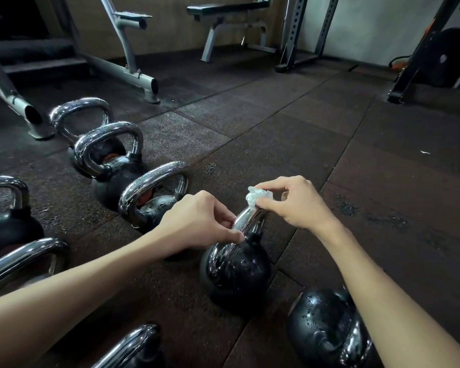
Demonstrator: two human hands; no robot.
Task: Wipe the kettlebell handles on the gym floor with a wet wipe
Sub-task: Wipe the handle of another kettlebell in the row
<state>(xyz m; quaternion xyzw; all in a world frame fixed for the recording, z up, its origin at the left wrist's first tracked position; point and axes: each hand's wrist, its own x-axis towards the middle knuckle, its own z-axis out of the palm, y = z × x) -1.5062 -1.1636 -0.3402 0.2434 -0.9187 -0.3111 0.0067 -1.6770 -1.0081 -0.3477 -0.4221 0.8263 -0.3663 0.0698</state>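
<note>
A black kettlebell (237,272) with a chrome handle (246,221) stands on the rubber gym floor in the lower middle. My left hand (197,221) pinches the near side of that handle with thumb and fingers. My right hand (295,203) pinches a crumpled pale wet wipe (256,196) and holds it against the top of the same handle. Water drops sit on the kettlebell's black body.
Several more chrome-handled kettlebells stand in rows to the left (112,160) and at the bottom right (327,328). A grey machine frame (128,73) stands at the back left, with a bench (229,11), a rack and a weight plate (446,57) behind.
</note>
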